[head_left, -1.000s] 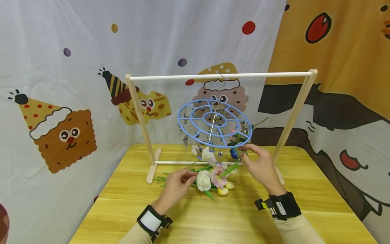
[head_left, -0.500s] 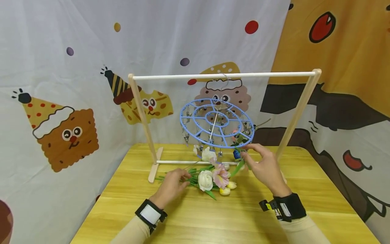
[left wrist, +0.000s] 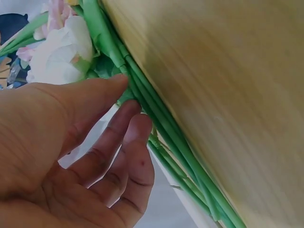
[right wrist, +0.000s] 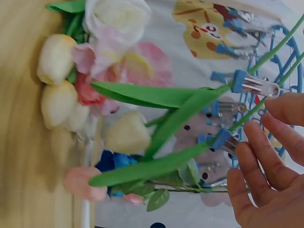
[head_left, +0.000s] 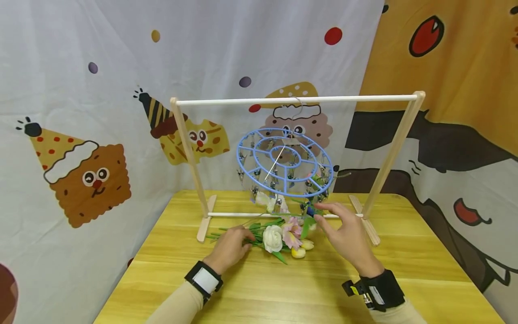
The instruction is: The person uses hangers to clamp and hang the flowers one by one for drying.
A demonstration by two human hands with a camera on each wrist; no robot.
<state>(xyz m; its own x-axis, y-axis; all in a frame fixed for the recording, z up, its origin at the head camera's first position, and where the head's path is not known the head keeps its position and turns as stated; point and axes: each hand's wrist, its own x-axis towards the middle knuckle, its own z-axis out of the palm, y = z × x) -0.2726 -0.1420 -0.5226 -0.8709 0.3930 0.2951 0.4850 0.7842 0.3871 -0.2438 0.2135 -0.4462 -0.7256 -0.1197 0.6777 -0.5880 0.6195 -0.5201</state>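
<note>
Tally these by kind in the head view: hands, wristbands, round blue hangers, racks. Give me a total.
Hands: 2 (left hand, right hand)
Wristbands: 2 (left wristband, right wristband)
Round blue hanger: 1
Rack: 1
Total: 6

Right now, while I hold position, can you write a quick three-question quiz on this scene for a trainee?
1. True or false: the blue rack hangs from the white top bar.
2. In the head view, the flower touching or just right of the round white flower is: A) purple, B) pink, C) black.
3. Which of the hands is nearer the green stems on the table?

Key: 1. True. 2. B, the pink flower. 3. The left hand.
</note>
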